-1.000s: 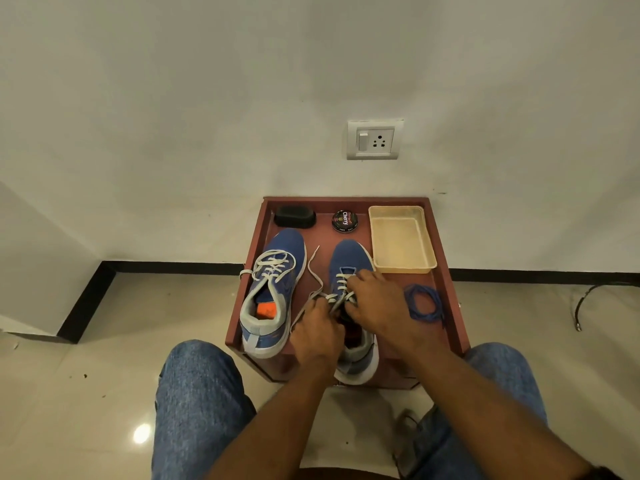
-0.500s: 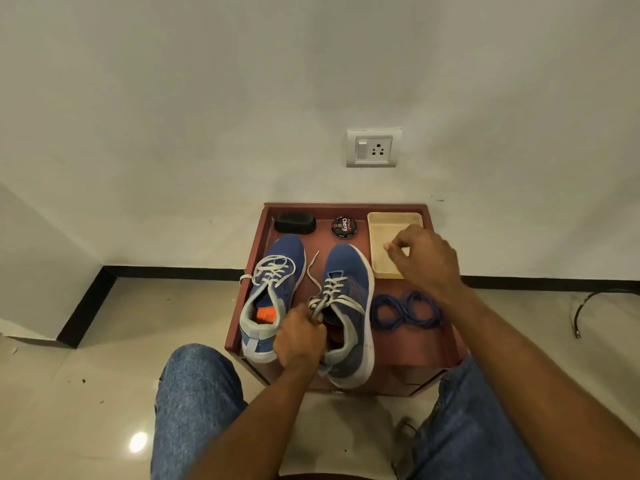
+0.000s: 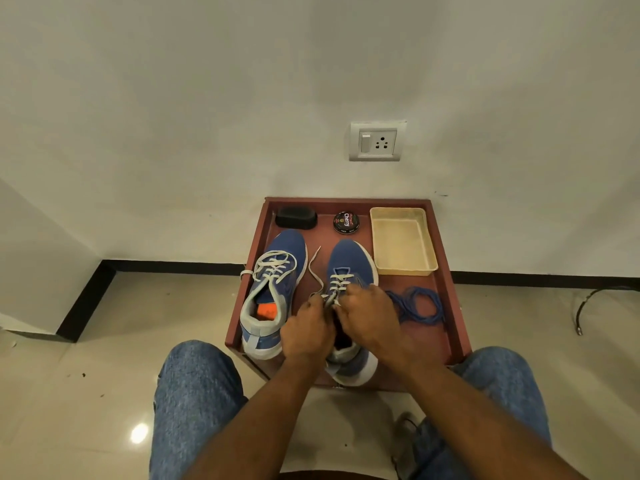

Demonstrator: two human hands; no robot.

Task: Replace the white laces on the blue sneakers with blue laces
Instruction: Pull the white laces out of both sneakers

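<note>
Wall (image 3: 207, 98): plain white, with a grey switch-and-socket plate (image 3: 377, 141) above the table.
Floor (image 3: 104, 341): glossy beige tile, black skirting along the wall.
Table (image 3: 453, 313): low, reddish-brown, raised rim, set against the wall between the person's knees in blue jeans (image 3: 194, 393).
Tray (image 3: 401, 268): shallow cream plastic, far right corner of the table.
Left sneaker (image 3: 277, 268): blue, white-laced, orange insert visible inside; lies untouched at the table's left side.
Right sneaker (image 3: 349, 261): blue, toe toward the wall, heel overhanging the near edge.
Left hand (image 3: 306, 330): fingers pinched together on the white lace (image 3: 337, 284) at the upper eyelets.
Right hand (image 3: 369, 315): fingers closed on the same lace, just beside the left hand.
Loose lace end (image 3: 313, 263): trails between the two sneakers.
Blue laces (image 3: 420, 304): coiled on the table, right of the right hand.
Shoe brush (image 3: 296, 218): black, far left corner.
Polish tin (image 3: 346, 221): round, black, labelled "Cherry", between brush and tray.
</note>
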